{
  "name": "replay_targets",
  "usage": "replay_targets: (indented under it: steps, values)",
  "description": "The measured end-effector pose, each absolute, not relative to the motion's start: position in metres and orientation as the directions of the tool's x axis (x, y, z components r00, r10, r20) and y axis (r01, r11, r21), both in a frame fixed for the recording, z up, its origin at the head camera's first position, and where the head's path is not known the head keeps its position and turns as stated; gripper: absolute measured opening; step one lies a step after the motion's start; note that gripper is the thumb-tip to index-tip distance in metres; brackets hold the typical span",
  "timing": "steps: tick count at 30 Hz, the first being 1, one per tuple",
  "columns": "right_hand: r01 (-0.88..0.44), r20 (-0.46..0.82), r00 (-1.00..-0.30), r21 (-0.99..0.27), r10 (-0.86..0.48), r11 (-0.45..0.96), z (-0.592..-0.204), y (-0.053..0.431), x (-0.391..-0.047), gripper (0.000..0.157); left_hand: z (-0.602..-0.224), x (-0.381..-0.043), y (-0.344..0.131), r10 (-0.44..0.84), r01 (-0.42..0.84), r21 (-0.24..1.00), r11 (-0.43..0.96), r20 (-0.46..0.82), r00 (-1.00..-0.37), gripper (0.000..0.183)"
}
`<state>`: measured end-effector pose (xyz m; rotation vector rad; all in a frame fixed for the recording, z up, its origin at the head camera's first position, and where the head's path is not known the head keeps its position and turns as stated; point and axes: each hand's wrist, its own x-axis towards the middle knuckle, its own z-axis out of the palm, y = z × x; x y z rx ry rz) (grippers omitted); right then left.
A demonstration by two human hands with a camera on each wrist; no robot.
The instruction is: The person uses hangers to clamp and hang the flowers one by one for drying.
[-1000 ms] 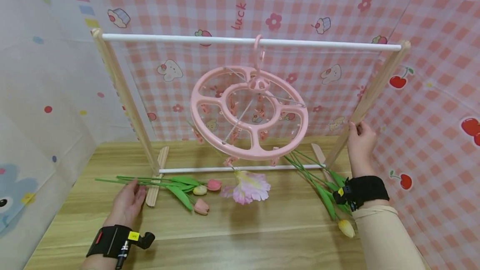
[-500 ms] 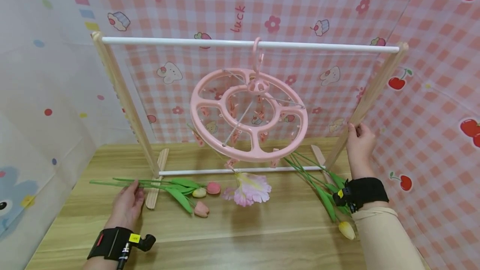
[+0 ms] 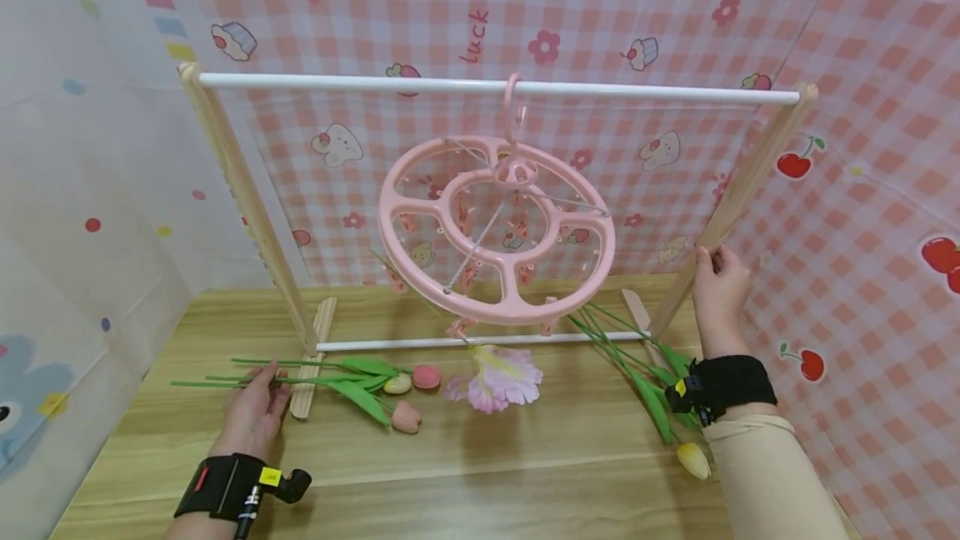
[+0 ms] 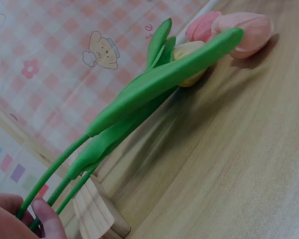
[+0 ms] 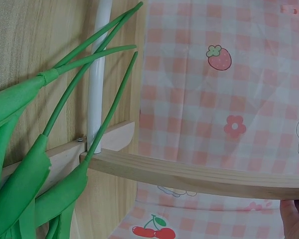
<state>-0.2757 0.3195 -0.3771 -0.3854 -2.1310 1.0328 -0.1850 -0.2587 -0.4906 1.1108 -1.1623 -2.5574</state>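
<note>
In the head view my left hand holds the green stems of three artificial tulips at the left foot of a wooden rack. Their heads are pink, pale yellow and peach, pointing right over the table. The left wrist view shows the stems passing between thumb and fingers. My right hand grips the rack's right wooden post low down; in the right wrist view only its fingertips appear, at the post's edge.
A pink round clip hanger hangs from the white top rod. A pink-yellow ruffled flower dangles from its clip. More tulips, one with a yellow head, lie by the right foot, partly behind my wrist. Patterned cloth walls stand behind and beside.
The stems in my left hand have fanned apart, and their cut ends spread a little further left and down. The peach head has shifted slightly right. My right hand stays on the post.
</note>
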Motion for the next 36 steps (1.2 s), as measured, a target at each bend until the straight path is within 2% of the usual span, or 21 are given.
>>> replay_targets:
  steps: [6, 11, 15, 18, 22, 26, 30, 31, 34, 36]
  values:
    - [-0.042, 0.47, -0.703, -0.777, 0.534, 0.629, -0.3773, 0.3203, -0.2749, 0.035, -0.4914, -0.1847, -0.26, -0.372, -0.144, 0.67, -0.729, -0.564, -0.738, 0.006]
    - [-0.046, 0.46, -0.712, -0.784, 0.53, 0.619, -0.3772, 0.3199, -0.2759, 0.035, -0.4934, -0.184, -0.2629, -0.37, -0.076, 0.627, -0.775, -0.548, -0.751, 0.005]
    - [-0.052, 0.461, -0.712, -0.787, 0.53, 0.615, -0.3772, 0.3206, -0.2766, 0.034, -0.4924, -0.1862, -0.2625, -0.403, -0.028, 0.612, -0.79, -0.554, -0.729, 0.047]
    - [-0.056, 0.463, -0.711, -0.787, 0.529, 0.614, -0.3773, 0.3214, -0.2766, 0.034, -0.4908, -0.1879, -0.2601, -0.452, -0.018, 0.634, -0.773, -0.57, -0.687, 0.077]
    - [-0.067, 0.472, -0.709, -0.784, 0.523, 0.617, -0.3776, 0.3223, -0.276, 0.034, -0.4889, -0.1887, -0.2562, -0.502, -0.026, 0.678, -0.734, -0.569, -0.652, 0.095]
    - [-0.069, 0.464, -0.717, -0.79, 0.52, 0.609, -0.3772, 0.3225, -0.2754, 0.034, -0.4866, -0.1884, -0.2549, -0.516, -0.027, 0.691, -0.722, -0.565, -0.644, 0.087]
    - [-0.058, 0.437, -0.73, -0.805, 0.525, 0.59, -0.3769, 0.3219, -0.2748, 0.036, -0.4855, -0.1863, -0.2557, -0.516, -0.014, 0.681, -0.732, -0.566, -0.643, 0.069]
    - [-0.055, 0.432, -0.732, -0.807, 0.526, 0.587, -0.3769, 0.3217, -0.2747, 0.037, -0.485, -0.1856, -0.2561, -0.509, -0.02, 0.684, -0.729, -0.562, -0.652, 0.068]
    - [-0.053, 0.44, -0.722, -0.805, 0.534, 0.591, -0.3774, 0.3215, -0.2753, 0.035, -0.4848, -0.1843, -0.2573, -0.494, -0.026, 0.69, -0.723, -0.543, -0.679, 0.047]
    - [-0.055, 0.448, -0.714, -0.802, 0.538, 0.595, -0.3779, 0.3215, -0.2758, 0.034, -0.4845, -0.1832, -0.2577, -0.478, -0.043, 0.703, -0.71, -0.526, -0.703, 0.045]
